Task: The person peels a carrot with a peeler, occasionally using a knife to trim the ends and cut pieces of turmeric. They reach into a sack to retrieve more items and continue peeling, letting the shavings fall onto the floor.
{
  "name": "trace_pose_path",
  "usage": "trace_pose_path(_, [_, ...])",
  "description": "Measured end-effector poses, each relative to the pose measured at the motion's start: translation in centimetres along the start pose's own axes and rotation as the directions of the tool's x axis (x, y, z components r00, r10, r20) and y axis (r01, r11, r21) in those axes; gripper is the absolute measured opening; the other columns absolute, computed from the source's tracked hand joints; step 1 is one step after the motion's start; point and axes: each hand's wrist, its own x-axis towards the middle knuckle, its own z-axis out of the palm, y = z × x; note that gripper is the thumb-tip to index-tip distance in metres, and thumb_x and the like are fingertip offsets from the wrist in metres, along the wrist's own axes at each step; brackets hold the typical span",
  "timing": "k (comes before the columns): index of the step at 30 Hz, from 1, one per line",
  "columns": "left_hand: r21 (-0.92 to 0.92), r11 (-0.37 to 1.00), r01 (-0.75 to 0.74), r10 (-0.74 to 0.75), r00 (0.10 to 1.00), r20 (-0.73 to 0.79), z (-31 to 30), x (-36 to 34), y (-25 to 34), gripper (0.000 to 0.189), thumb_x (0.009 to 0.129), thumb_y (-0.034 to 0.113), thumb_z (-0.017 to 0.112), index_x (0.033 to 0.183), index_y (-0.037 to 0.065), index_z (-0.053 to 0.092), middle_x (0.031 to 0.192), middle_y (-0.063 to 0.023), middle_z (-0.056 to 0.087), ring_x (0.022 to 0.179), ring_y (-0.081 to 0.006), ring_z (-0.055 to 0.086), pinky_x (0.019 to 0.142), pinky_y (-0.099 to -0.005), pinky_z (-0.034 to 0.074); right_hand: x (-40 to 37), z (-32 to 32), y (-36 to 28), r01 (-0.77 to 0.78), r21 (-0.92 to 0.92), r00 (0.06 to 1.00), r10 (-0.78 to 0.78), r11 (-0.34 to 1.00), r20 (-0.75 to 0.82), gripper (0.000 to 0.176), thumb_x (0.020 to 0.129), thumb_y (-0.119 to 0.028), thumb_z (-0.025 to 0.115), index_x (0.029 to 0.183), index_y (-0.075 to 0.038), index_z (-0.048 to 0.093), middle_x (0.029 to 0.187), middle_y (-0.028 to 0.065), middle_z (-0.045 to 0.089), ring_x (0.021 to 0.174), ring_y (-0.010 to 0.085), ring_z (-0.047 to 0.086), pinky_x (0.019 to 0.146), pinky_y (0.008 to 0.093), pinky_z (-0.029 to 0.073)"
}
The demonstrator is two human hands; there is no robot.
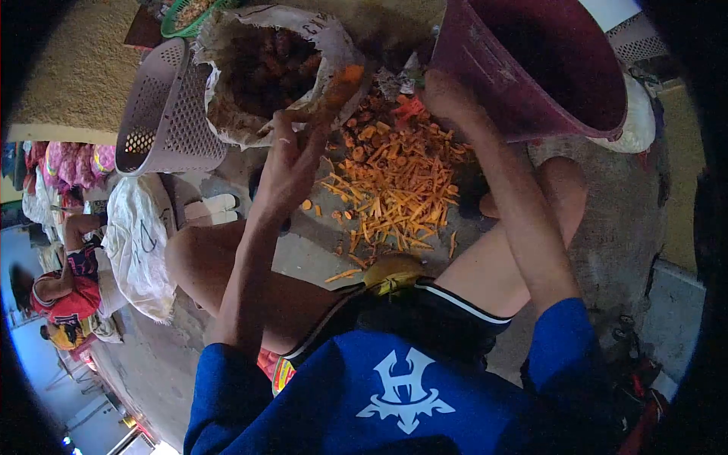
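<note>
My left hand (pixel 292 159) is raised in front of the open white sack (pixel 330 38), its fingers round a long carrot (pixel 345 85) with a bright orange end. Dark, unpeeled roots (pixel 277 68) fill the sack. On the right, my right hand (pixel 451 97) is closed beside the maroon tub (pixel 493 57). A small red thing (pixel 410 110) shows right at its fingertips; I cannot tell what the hand grips. Below and between both hands, a heap of orange peelings and cut pieces (pixel 402 178) lies on the floor between my legs.
A perforated grey-pink basket (pixel 178 125) stands left of the sack, with a green basket (pixel 186 17) behind. A white sack (pixel 140 235) lies by my left knee. Another person (pixel 72 288) in red sits at the far left, near pink net bags (pixel 72 163).
</note>
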Motion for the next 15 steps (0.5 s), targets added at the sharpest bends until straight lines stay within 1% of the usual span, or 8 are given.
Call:
trace_pose_path(3, [-0.149,0.985,0.086,-0.092,0.995,-0.038,-0.4,0.2,0.3,0.037,0.104,0.032,0.057,0.121,0.004,0.039,0.083,-0.005,0.057,0.071,-0.0094,0.05,0.063,-0.028,0.043,-3.1,-1.1,-2.5,0.079,0.079,0.994,-0.072,0.994,-0.084,0.027,0.095,-0.021,0.064,0.106,0.003,0.063,0.085,0.0205,0.067,0.08,0.0342,0.069,0.07,0.0485,0.054])
trace_pose_path(5, [-0.22,0.968,0.122,-0.136,0.99,-0.048,-0.4,0.0,0.8,0.037,0.103,0.033,0.057,0.121,0.005,0.041,0.081,-0.0029,0.055,0.067,-0.008,0.045,0.06,-0.0266,0.04,-4.6,0.4,-3.9,0.388,-0.031,0.874,-0.379,0.921,-0.304,0.028,0.094,-0.022,0.065,0.107,0.002,0.063,0.085,0.0196,0.066,0.08,0.0336,0.069,0.071,0.0489,0.054])
trace_pose_path(7, [-0.303,0.918,0.256,-0.267,0.964,0.004,-0.1,-0.3,1.6,0.038,0.101,0.043,0.06,0.121,0.012,0.051,0.092,0.0003,0.056,0.078,-0.0079,0.047,0.073,-0.025,0.04,-4.5,1.1,-4.8,0.408,-0.061,0.871,-0.409,0.911,-0.272,0.026,0.096,-0.021,0.062,0.107,0.003,0.062,0.085,0.0198,0.066,0.081,0.0342,0.068,0.072,0.0489,0.054])
trace_pose_path(8, [-0.301,0.918,0.257,-0.267,0.964,0.01,-0.1,-0.3,1.5,0.038,0.101,0.043,0.06,0.121,0.012,0.051,0.092,0.0003,0.056,0.078,-0.0079,0.047,0.073,-0.025,0.04,-4.5,1.5,-4.8,0.429,-0.093,0.867,-0.438,0.899,-0.237,0.024,0.097,-0.019,0.059,0.106,0.003,0.062,0.085,0.0201,0.065,0.081,0.0349,0.068,0.072,0.0489,0.053])
trace_pose_path(9, [-0.309,0.923,0.231,-0.232,0.972,0.033,-0.2,-0.2,1.2,0.039,0.1,0.043,0.061,0.12,0.011,0.052,0.09,0.0009,0.055,0.077,-0.0077,0.047,0.071,-0.025,0.04,-3.3,2.0,-4.0,0.425,-0.095,0.869,-0.435,0.9,-0.235,0.024,0.097,-0.019,0.059,0.106,0.003,0.062,0.085,0.0201,0.065,0.081,0.0349,0.068,0.072,0.0489,0.053])
trace_pose_path(11, [-0.324,0.924,0.201,-0.193,0.98,0.058,0.7,0.9,0.0,0.04,0.1,0.043,0.061,0.12,0.009,0.053,0.088,0.0016,0.054,0.075,-0.0075,0.047,0.069,-0.0251,0.04,-0.5,2.2,-2.4,0.235,-0.049,0.967,-0.239,0.971,-0.093,0.022,0.1,-0.015,0.05,0.103,0.004,0.06,0.084,0.0208,0.064,0.08,0.0365,0.067,0.072,0.0496,0.052])
trace_pose_path(14, [-0.319,0.919,0.232,-0.213,0.973,0.092,1.8,2.8,-2.5,0.041,0.101,0.04,0.059,0.125,0.007,0.05,0.086,0.0019,0.053,0.073,-0.0071,0.047,0.065,-0.0251,0.039,-0.2,3.0,-2.2,0.2,0.004,0.971,-0.197,0.98,-0.133,0.018,0.09,-0.007,0.059,0.101,0.006,0.065,0.088,0.0235,0.068,0.086,0.0358,0.071,0.073,0.0493,0.056])
trace_pose_path(15, [-0.391,0.901,0.188,-0.155,0.981,0.115,1.9,2.7,-2.5,0.041,0.102,0.039,0.058,0.127,0.007,0.049,0.086,0.0016,0.053,0.073,-0.007,0.047,0.064,-0.0252,0.039,-0.4,2.3,-2.6,0.205,0.007,0.97,-0.202,0.979,-0.135,0.018,0.09,-0.007,0.059,0.101,0.006,0.065,0.088,0.0235,0.068,0.086,0.0358,0.071,0.073,0.0493,0.056])
